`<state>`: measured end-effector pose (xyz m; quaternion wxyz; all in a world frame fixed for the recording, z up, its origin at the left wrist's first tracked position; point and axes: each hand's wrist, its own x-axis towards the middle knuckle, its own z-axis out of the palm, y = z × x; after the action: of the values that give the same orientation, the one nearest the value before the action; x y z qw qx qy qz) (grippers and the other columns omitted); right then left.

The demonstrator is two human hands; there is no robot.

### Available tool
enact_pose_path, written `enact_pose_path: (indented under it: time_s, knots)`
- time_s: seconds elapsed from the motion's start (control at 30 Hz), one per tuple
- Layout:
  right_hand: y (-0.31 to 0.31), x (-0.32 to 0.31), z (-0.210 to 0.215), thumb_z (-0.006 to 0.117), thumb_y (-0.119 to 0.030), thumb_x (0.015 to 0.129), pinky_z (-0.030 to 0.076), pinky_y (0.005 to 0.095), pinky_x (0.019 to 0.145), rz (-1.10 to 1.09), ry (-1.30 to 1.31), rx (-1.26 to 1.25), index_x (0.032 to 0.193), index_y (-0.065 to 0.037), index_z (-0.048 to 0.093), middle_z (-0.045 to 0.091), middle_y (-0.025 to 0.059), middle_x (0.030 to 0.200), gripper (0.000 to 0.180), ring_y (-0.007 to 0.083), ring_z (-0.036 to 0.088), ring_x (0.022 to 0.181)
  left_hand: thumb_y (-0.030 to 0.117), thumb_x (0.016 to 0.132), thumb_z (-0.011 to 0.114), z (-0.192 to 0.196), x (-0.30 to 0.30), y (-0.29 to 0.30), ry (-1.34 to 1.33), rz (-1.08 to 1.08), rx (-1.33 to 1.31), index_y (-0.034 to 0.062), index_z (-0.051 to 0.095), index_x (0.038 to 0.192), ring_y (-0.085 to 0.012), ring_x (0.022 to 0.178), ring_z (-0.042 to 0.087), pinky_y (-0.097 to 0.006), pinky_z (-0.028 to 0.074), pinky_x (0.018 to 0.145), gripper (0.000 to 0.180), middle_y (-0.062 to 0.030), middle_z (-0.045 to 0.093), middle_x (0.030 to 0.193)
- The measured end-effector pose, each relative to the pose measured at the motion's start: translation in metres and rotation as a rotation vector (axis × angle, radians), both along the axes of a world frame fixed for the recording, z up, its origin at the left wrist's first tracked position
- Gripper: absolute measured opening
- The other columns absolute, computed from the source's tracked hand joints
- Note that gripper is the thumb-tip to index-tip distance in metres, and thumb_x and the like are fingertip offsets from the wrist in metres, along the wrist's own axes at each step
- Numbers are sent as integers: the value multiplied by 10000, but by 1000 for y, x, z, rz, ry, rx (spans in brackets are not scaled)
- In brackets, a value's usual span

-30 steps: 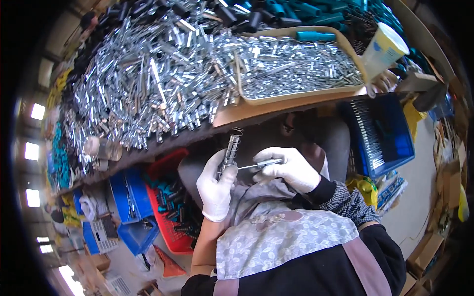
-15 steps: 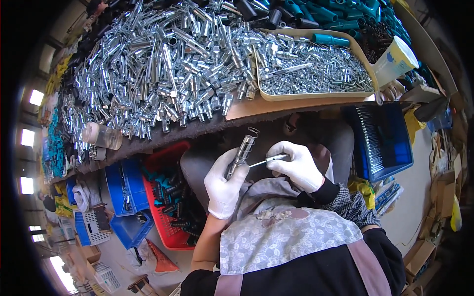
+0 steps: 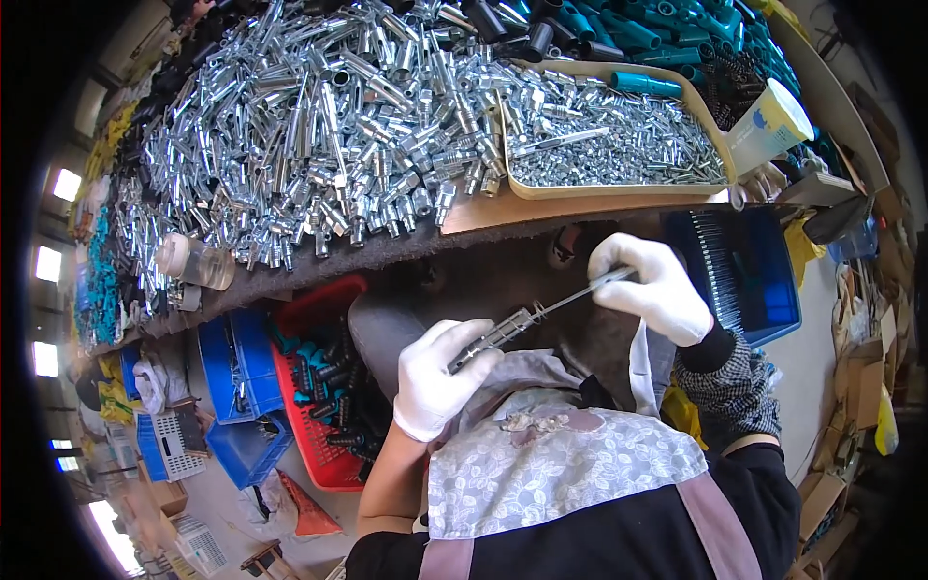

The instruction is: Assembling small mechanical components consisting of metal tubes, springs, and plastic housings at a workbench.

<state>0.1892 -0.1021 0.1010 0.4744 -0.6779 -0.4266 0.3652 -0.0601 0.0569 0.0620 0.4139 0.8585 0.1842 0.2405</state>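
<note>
My left hand (image 3: pixel 440 379), in a white glove, is closed round a silvery metal cylinder (image 3: pixel 503 334) with grooved sides. The cylinder slants up to the right over my lap, and a small coil spring (image 3: pixel 539 310) stands out of its far end. In my right hand (image 3: pixel 657 288), also gloved, a thin metal rod (image 3: pixel 576 295) is pinched between thumb and fingers. It runs down to the left, in line with the cylinder, and its tip meets the spring end. How far the tip goes inside I cannot tell.
Ahead lies a big heap of metal parts (image 3: pixel 319 126) on the bench. A shallow tray (image 3: pixel 619 192) holds small pins. A paper cup (image 3: pixel 770 128) and a clear bottle (image 3: pixel 197 263) stand near its edge. A red basket (image 3: pixel 300 411) and a blue bin (image 3: pixel 781 280) flank my knees.
My right hand has moved up and to the right with the rod, from beside the cylinder's lower part to its spring end. The cylinder has tipped over toward the right.
</note>
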Motion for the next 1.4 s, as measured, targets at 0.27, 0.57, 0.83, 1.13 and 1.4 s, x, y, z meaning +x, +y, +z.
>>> enact_pose_path:
  time_s: [0.27,0.57,0.83,1.13,1.4]
  knots:
    - [18,-31,-24,724,-154,855,510,343,727,251,-59,57,1008,-1,574,628,139,861,264,261,657,808,112,795,789,-1,1,-7,22,-54,-160,-17,715,1063,-322,864,743,-356,576,772,306,-189,739,987]
    - [12,-32,-36,636,-181,928,498,353,780,216,-21,122,1043,-16,524,575,127,908,230,249,609,849,89,801,770,-7,3,-1,-8,-131,-174,-25,725,1049,-304,854,739,-351,569,774,278,-190,740,972]
    - [2,-48,-52,628,-52,899,520,307,906,51,68,207,1234,25,621,632,112,1112,344,193,656,1012,71,796,773,-4,9,-2,-22,6,-134,-31,716,1034,-302,829,728,-339,561,747,266,-183,727,934]
    - [4,-48,-48,622,-89,940,525,324,928,72,198,-34,1324,11,585,669,132,1140,398,212,666,1043,59,779,794,-11,12,2,-35,-11,-10,-15,712,1022,-306,772,713,-353,556,691,267,-174,710,892]
    - [49,57,11,656,-195,901,525,413,883,238,-672,251,1143,-16,685,678,178,1033,302,343,664,986,62,798,786,-9,16,13,-1,36,-144,-26,718,1022,-248,749,699,-323,538,704,249,-168,706,872]
